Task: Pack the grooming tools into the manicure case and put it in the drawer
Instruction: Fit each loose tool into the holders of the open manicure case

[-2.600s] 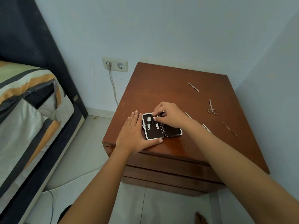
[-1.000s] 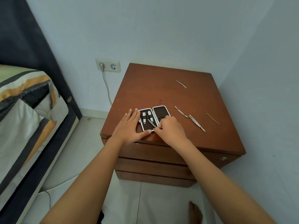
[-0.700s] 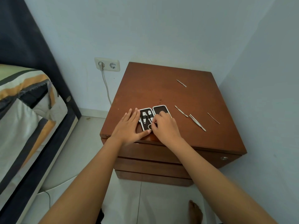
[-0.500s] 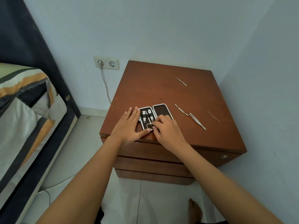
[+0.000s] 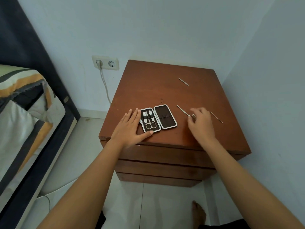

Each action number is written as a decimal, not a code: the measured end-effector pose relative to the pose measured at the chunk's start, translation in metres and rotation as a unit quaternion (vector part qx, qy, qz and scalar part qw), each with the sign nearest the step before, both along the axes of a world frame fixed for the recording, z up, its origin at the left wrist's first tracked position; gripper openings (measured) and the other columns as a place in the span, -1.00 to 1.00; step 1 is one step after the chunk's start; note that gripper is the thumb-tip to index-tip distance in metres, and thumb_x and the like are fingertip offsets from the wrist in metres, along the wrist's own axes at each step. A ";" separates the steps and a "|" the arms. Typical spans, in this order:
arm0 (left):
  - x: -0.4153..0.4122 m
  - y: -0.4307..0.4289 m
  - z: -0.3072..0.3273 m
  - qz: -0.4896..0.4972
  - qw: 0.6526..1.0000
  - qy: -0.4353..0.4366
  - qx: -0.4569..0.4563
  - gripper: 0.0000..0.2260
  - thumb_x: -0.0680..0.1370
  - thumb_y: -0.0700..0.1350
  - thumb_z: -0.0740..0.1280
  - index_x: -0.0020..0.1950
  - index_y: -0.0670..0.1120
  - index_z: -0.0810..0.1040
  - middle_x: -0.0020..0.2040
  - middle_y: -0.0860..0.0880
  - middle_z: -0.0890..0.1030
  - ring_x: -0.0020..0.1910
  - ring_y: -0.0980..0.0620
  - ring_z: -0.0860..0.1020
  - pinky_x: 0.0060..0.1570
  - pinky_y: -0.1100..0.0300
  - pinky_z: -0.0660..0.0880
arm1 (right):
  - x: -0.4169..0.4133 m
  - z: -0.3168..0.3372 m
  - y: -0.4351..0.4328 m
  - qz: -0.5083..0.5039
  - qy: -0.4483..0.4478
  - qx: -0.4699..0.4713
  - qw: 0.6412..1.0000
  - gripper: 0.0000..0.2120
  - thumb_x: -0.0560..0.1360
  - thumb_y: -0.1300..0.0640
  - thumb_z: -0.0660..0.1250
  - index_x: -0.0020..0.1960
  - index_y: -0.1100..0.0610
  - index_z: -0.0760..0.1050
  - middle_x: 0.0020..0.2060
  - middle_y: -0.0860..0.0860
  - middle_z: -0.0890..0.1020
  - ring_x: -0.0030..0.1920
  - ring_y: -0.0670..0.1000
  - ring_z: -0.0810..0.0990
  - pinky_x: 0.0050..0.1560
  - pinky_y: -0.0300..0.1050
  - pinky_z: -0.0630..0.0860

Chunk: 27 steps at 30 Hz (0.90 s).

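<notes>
now the left hand (image 5: 130, 128) lies flat, fingers spread, steadying the open manicure case (image 5: 158, 118) near the counter (image 5: 158, 86) front. right hand (image 5: 201, 123) curls loosely over the loose tools (image 5: 183, 110); pinch one low, by its thicker end, and slide it under a strap.

I am in a home bedroom: bed (image 5: 24, 113) with striped bedding, wooden nightstand (image 5: 165, 90), wall socket (image 5: 105, 62), tiled floor (image 5: 148, 204).
</notes>
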State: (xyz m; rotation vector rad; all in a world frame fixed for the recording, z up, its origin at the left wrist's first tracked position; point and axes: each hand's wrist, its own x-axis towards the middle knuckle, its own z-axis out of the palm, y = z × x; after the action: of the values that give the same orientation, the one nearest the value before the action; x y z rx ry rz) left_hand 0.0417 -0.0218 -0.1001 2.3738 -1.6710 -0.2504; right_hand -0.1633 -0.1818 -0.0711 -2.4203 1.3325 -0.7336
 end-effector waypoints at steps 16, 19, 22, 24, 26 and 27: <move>-0.005 -0.001 0.002 0.000 1.000 0.007 -0.013 -0.02 0.31 0.53 -0.11 0.54 -0.07 -0.16 0.56 0.01 -0.12 0.52 0.04 -0.20 0.46 0.13 -0.24 | 0.070 0.039 -0.004 0.058 -0.170 0.103 0.978 -0.93 0.41 0.26 0.40 -0.12 0.16 0.59 -0.25 0.03 0.62 -0.28 -0.09 0.52 -0.17 -0.29 0.45; -0.005 -0.002 0.001 0.001 1.000 0.006 -0.014 -0.03 0.31 0.52 -0.11 0.54 -0.06 -0.17 0.56 0.01 -0.12 0.52 0.05 -0.21 0.45 0.14 -0.25 | 0.087 0.039 -0.005 0.077 -0.177 0.126 0.973 -0.85 0.41 0.26 0.41 -0.03 0.13 0.56 -0.26 0.01 0.57 -0.32 -0.12 0.50 -0.17 -0.22 0.51; -0.004 -0.002 0.000 0.001 1.000 0.004 -0.014 -0.04 0.33 0.52 -0.10 0.54 -0.06 -0.17 0.56 0.01 -0.12 0.52 0.05 -0.21 0.45 0.13 -0.25 | 0.093 0.032 -0.010 0.092 -0.136 0.140 0.976 -0.74 0.41 0.28 0.40 0.08 0.11 0.54 -0.29 -0.02 0.53 -0.28 -0.06 0.50 -0.08 -0.01 0.59; -0.003 -0.002 0.000 0.001 1.000 0.003 -0.015 -0.05 0.33 0.52 -0.10 0.54 -0.06 -0.17 0.56 0.01 -0.12 0.52 0.05 -0.21 0.45 0.13 -0.24 | 0.093 0.027 -0.012 0.111 -0.118 0.141 0.977 -0.68 0.40 0.29 0.41 0.14 0.12 0.53 -0.31 -0.03 0.51 -0.25 -0.02 0.50 -0.05 0.07 0.60; -0.004 -0.002 0.000 0.001 1.000 0.003 -0.015 -0.05 0.33 0.52 -0.10 0.54 -0.06 -0.16 0.56 0.01 -0.11 0.52 0.05 -0.20 0.45 0.13 -0.24 | 0.091 0.024 -0.014 0.127 -0.086 0.145 0.977 -0.66 0.40 0.29 0.42 0.16 0.16 0.53 -0.30 -0.01 0.51 -0.22 -0.02 0.49 0.03 0.07 0.57; -0.004 -0.003 0.000 0.001 1.000 0.004 -0.015 -0.05 0.33 0.51 -0.10 0.53 -0.06 -0.16 0.56 0.01 -0.11 0.52 0.05 -0.20 0.45 0.13 -0.24 | 0.091 0.023 -0.014 0.134 -0.061 0.149 0.978 -0.66 0.40 0.29 0.42 0.16 0.18 0.53 -0.28 -0.01 0.51 -0.20 -0.01 0.49 0.08 0.06 0.55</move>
State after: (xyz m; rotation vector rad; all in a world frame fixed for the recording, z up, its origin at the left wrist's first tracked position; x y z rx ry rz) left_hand 0.0373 -0.0243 -0.1002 2.3483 -1.6578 -0.2317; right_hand -0.0726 -0.1961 -0.0480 -2.2148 0.9651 -0.5549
